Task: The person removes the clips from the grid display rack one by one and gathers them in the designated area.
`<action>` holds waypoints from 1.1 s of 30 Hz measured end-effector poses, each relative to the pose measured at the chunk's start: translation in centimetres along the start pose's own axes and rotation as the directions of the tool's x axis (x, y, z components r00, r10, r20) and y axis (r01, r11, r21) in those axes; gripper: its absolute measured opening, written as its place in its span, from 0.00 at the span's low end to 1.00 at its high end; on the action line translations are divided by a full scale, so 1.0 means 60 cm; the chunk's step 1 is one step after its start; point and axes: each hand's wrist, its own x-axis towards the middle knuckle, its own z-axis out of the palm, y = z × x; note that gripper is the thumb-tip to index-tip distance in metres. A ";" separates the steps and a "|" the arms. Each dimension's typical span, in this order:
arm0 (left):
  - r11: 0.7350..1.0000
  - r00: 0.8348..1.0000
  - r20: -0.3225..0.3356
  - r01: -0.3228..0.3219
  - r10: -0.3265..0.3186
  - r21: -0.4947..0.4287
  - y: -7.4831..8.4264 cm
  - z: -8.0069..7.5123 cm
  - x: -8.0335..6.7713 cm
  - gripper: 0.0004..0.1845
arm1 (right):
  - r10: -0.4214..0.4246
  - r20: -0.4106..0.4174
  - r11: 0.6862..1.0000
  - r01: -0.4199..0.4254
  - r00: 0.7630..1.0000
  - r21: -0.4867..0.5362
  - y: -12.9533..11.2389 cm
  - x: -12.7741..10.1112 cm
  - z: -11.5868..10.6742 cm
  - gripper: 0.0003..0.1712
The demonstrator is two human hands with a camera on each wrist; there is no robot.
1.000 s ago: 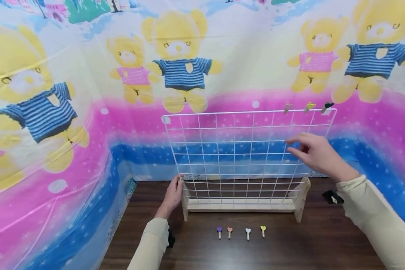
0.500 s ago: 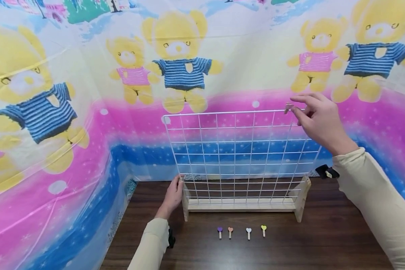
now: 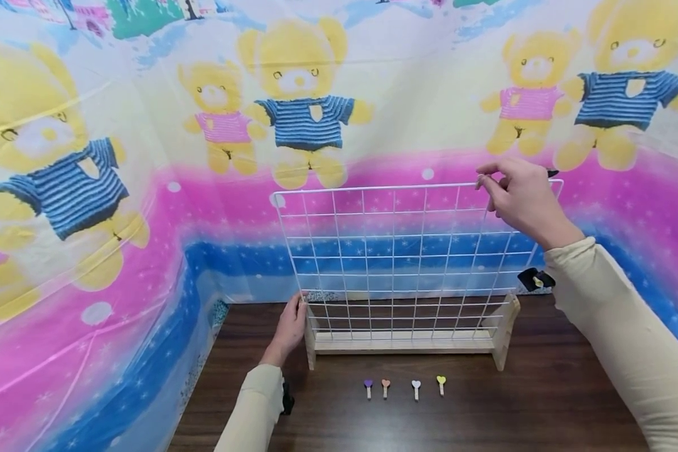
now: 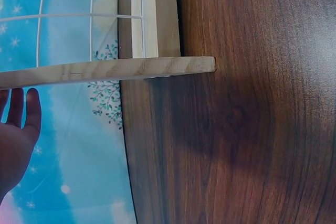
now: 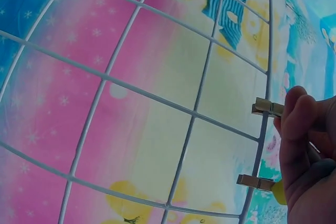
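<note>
A white wire grid (image 3: 392, 237) stands upright in a wooden base (image 3: 403, 344). My right hand (image 3: 522, 198) reaches the grid's top bar near its right end, and there the thumb and finger pinch a wooden clothespin (image 5: 266, 106) clipped on the bar. In the right wrist view, a clothespin with a yellow heart (image 5: 257, 183) sits on the same bar beside the hand. A dark clothespin (image 3: 552, 172) peeks out behind the hand in the head view. My left hand (image 3: 288, 329) rests against the base's left wooden end piece (image 4: 131, 69), fingertips touching its outer face; the thumb is hidden in the left wrist view.
In front of the base lie several small heart clothespins on the brown table (image 3: 457, 420): purple (image 3: 368, 388), orange-pink (image 3: 386, 387), white (image 3: 416, 389) and yellow (image 3: 441, 384). A cloth printed with bears (image 3: 311, 119) hangs behind and to the left.
My right hand has risen from in front of the grid to its top bar, then moved slightly left onto the leftmost clipped clothespin. The left hand has stayed at the base.
</note>
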 end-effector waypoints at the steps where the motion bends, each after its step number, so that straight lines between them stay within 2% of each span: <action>1: 1.000 1.000 -0.001 0.003 -0.003 -0.001 0.001 0.000 0.000 0.19 | -0.006 -0.009 1.000 0.006 1.000 0.002 0.000 -0.001 0.001 0.10; 5: 1.000 1.000 0.006 0.015 -0.015 -0.006 0.001 0.001 -0.002 0.18 | -0.042 -0.087 0.999 0.042 0.995 0.007 0.000 -0.008 0.006 0.07; 9: 1.000 1.000 0.023 0.011 -0.011 -0.001 -0.004 0.002 -0.002 0.19 | -0.090 -0.183 0.995 0.096 0.979 0.024 -0.003 -0.023 0.007 0.05; 12: 1.000 1.000 0.011 0.010 -0.010 -0.009 -0.005 0.002 -0.002 0.19 | -0.131 -0.201 0.990 0.140 0.971 0.029 -0.010 -0.034 0.007 0.05; 16: 1.000 1.000 0.001 0.014 -0.014 -0.019 -0.004 0.000 -0.001 0.19 | -0.204 -0.182 0.976 0.214 0.962 0.041 -0.015 -0.054 0.014 0.06; 19: 1.000 1.000 0.007 0.006 -0.006 -0.015 -0.004 -0.001 0.000 0.20 | -0.226 -0.142 0.967 0.239 0.964 0.088 -0.013 -0.083 0.026 0.10; 23: 1.000 1.000 -0.003 0.010 -0.010 -0.016 -0.002 -0.002 0.001 0.19 | -0.215 -0.024 0.967 0.216 0.976 0.134 0.000 -0.135 0.055 0.13; 27: 1.000 1.000 0.003 0.023 -0.023 -0.015 -0.003 -0.002 0.001 0.19 | -0.210 0.096 0.969 0.194 0.973 0.153 0.028 -0.194 0.098 0.13; 30: 1.000 1.000 0.012 0.020 -0.020 -0.014 -0.005 0.000 0.002 0.20 | -0.164 0.188 0.976 0.132 0.968 0.175 0.050 -0.238 0.129 0.12; 33: 1.000 1.000 0.014 0.024 -0.024 -0.020 -0.007 0.002 0.001 0.19 | -0.092 0.288 0.979 0.034 0.953 0.200 0.070 -0.279 0.158 0.10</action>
